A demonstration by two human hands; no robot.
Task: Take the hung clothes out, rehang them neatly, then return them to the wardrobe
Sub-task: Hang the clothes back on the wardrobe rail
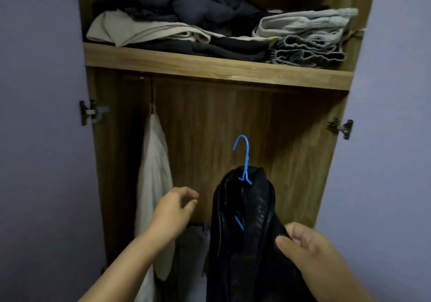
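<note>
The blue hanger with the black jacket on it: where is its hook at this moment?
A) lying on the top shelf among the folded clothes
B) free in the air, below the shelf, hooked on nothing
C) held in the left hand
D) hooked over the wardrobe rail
B: the blue hanger has its hook free in front of the wardrobe's back panel, while the right hand grips the black jacket and the left hand holds nothing.

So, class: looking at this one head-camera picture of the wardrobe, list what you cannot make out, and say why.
- Hanging rail: hidden behind the shelf edge.
- Blue hanger: its arms are covered by the black jacket.
- Black jacket hem: cut off by the bottom edge.
- White garment: its hanger is lost in shadow.
- Right hand: its grip on the jacket is partly hidden by its own fingers.
</note>
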